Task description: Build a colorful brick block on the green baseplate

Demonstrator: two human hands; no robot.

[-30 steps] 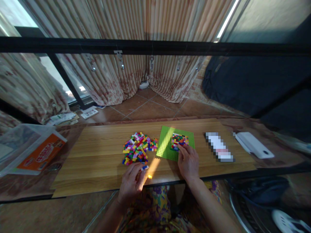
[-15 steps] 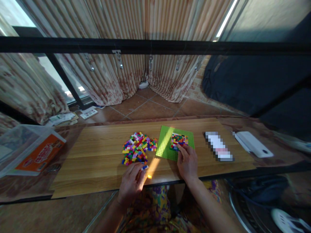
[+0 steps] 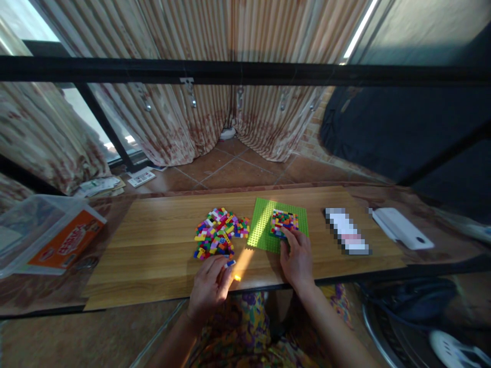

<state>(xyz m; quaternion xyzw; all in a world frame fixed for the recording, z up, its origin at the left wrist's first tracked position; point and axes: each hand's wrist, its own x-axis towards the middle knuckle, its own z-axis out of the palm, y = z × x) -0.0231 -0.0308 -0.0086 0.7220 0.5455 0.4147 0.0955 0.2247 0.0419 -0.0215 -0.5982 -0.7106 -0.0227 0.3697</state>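
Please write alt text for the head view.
A person's right hand is at a patch of colourful bricks on a green baseplate; the left hand holds a blue-and-white piece near a loose brick pile on a wooden tabletop.

Dim interior, daylight through pane (image 3: 40,23) at upper left, narrow sun streak (image 3: 242,261) across green baseplate (image 3: 260,225) and counter (image 3: 161,235), dark cloth (image 3: 399,133) in shadow, edges stretched.

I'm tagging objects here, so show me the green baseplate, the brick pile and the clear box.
Green baseplate (image 3: 261,224), head view: bare studs, left part.
Brick pile (image 3: 218,232), head view: middle of the heap.
Clear box (image 3: 66,241), head view: orange panel.
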